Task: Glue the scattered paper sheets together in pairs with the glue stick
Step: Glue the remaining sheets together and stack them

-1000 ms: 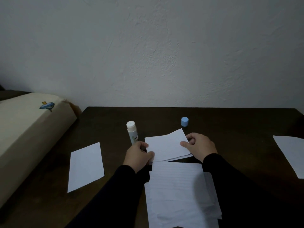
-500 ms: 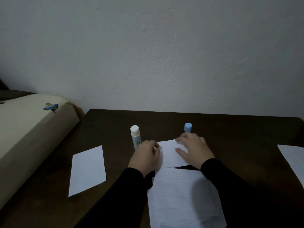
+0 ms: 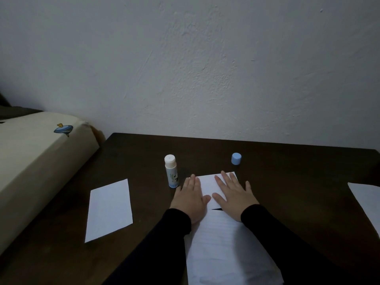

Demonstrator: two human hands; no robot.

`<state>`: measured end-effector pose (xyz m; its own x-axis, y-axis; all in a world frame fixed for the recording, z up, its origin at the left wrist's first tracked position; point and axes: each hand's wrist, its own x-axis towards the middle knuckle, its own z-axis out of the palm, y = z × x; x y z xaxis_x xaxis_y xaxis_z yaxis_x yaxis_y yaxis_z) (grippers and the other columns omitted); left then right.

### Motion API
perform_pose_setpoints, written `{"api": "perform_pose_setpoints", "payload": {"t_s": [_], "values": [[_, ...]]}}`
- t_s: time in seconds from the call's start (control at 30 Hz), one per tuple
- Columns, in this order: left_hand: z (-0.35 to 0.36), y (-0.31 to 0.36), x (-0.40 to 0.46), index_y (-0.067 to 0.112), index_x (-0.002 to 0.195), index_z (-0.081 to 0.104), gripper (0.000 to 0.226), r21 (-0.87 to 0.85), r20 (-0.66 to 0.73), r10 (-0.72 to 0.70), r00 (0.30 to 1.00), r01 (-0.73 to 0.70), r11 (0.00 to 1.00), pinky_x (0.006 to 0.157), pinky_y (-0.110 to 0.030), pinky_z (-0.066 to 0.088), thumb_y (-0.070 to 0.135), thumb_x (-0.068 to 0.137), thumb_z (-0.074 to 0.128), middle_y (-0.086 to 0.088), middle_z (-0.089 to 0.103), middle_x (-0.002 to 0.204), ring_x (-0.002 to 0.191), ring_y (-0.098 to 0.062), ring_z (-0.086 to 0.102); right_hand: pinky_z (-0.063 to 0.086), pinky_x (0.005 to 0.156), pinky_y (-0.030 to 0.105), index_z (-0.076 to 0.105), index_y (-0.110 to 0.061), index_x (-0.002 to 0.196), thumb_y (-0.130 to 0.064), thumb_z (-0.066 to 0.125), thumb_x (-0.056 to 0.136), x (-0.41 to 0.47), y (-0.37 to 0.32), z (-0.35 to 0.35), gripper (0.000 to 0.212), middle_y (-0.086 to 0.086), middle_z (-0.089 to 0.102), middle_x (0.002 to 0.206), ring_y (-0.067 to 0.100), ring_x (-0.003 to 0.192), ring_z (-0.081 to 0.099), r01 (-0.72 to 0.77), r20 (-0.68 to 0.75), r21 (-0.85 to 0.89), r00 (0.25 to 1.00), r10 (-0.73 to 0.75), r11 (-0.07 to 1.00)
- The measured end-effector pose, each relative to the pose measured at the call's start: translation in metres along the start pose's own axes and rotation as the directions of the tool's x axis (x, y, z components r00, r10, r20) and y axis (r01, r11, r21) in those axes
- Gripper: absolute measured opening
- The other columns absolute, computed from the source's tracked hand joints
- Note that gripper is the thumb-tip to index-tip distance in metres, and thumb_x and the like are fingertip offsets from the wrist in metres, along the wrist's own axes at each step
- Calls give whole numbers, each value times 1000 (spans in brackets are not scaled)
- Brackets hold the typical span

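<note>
Pressing flat, our left hand [image 3: 190, 197] and right hand [image 3: 232, 194] lie palm-down side by side on a small white sheet [image 3: 207, 185] near the middle of the dark table [image 3: 287, 182]; the fingers of both are straight and slightly spread, gripping nothing, thumbs turned inward and nearly meeting. Both sleeves are black. Whether the sheet under our palms is one layer or two, we cannot tell. Paper count, four places: the pressed sheet; a lined stack [image 3: 228, 254] at the near edge, just below our wrists, layers not countable; one single sheet [image 3: 109, 208] lying well to the left; one sheet [image 3: 368, 202] at the right, cut by the frame edge. One glue stick [image 3: 171, 171] stands upright, uncapped, just beside our left fingertips. One blue cap [image 3: 236, 158] stands apart from it, beyond our right hand, near the wall. One cream cushion [image 3: 37, 161] with a small blue print sits off the table's left side.
</note>
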<state>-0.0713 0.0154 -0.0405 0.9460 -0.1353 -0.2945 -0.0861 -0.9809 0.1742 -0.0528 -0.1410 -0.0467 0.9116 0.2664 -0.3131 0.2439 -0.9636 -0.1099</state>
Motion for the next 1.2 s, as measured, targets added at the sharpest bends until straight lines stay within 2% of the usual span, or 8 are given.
{"api": "perform_pose_setpoints", "payload": {"t_s": [0.17, 0.47, 0.57, 0.67, 0.77, 0.87, 1.0, 1.2], "values": [[-12, -4, -8, 12, 154, 1, 71, -87, 63, -11, 998, 17, 996, 119, -43, 10, 41, 101, 38, -3, -4, 162, 148, -19, -2, -4, 115, 58, -11, -30, 153, -71, 21, 91, -9, 5, 1, 81, -5, -22, 159, 17, 147, -18, -44, 25, -23, 999, 44, 999], [-13, -10, -25, 16, 152, 20, 63, -151, -59, 22, 998, -31, 988, 117, -37, 21, 40, 99, 46, 1, 10, 161, 145, -20, 19, -5, 116, 58, -12, -30, 153, -79, 28, 84, -19, 11, 3, 94, -4, -24, 159, 18, 146, -19, -16, 26, -22, 1000, 17, 1000], [-12, -17, -34, 19, 136, 46, 43, -250, -139, 72, 988, -105, 963, 110, -31, 33, 36, 97, 50, 4, 38, 149, 135, -18, 39, -4, 116, 57, -10, -31, 153, -79, 32, 83, -18, 13, 0, 95, -4, -21, 159, 18, 147, -18, -11, 36, 2, 999, 11, 1000], [-20, -27, -43, 22, 105, 65, 20, -458, -286, -92, 954, -52, 887, 95, -26, 46, 36, 94, 56, 8, 64, 106, 101, -9, 60, 1, 117, 54, 4, -30, 154, -74, 32, 87, -20, 12, -11, 85, -5, -6, 162, 17, 149, -5, -27, 9, 120, 1000, 26, 992], [-31, -39, -40, 18, 85, 60, 21, -628, -230, -360, 904, 145, 764, 78, -25, 48, 38, 90, 61, 3, 63, 85, 78, -8, 59, 15, 117, 50, 21, -27, 152, -65, 36, 93, -17, 10, -21, 72, -2, 18, 159, 17, 145, 16, -37, -121, 198, 991, 62, 979], [-35, -47, -36, 16, 95, 53, 28, -739, -185, -517, 836, 229, 634, 72, -24, 45, 37, 85, 69, -1, 61, 99, 81, -10, 55, 24, 114, 47, 28, -26, 149, -63, 41, 92, -8, 11, -22, 70, -2, 27, 156, 18, 142, 25, -68, -199, 203, 974, 110, 977], [-32, -51, -27, 18, 137, 42, 66, -813, -228, -503, 834, 121, 569, 100, -36, 46, 33, 81, 74, -2, 51, 133, 118, -18, 52, 26, 112, 45, 20, -26, 152, -62, 50, 88, -2, 14, -19, 79, -3, 29, 155, 19, 140, 27, -108, -146, 188, 980, 137, 976], [-29, -52, -17, 22, 133, 47, 46, -831, -233, -385, 893, 22, 555, 94, -29, 42, 33, 91, 62, 1, 56, 130, 108, -11, 52, 28, 111, 42, 21, -31, 151, -56, 50, 92, -6, 8, -13, 71, -5, 36, 149, 18, 135, 31, -77, -215, 164, 970, 112, 984]]}}
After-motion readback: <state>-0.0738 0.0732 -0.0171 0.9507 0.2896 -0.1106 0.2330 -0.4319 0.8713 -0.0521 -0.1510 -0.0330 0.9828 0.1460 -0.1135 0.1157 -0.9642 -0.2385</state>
